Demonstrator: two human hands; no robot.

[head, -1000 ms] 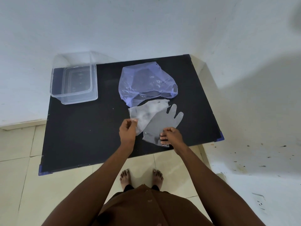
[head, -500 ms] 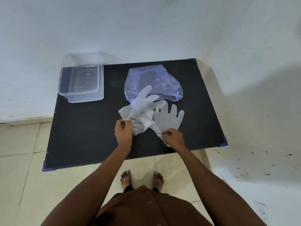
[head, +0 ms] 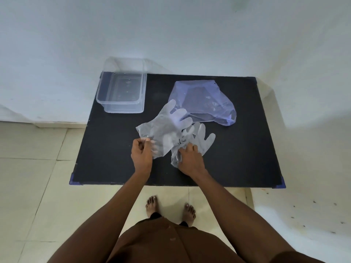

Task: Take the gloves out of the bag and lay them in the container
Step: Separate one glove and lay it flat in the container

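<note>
Both arms reach forward and down, and the two hands sit close together but do not touch. The left hand (head: 141, 155) is curled, with its thumb and fingers pinched together up front. The right hand (head: 190, 158) lies palm down, its fingers bent and pressing downward.

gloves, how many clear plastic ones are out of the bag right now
2. One clear plastic glove is pinched by the left hand; the other lies under the right hand. More may be hidden in the bluish plastic bag.
</note>
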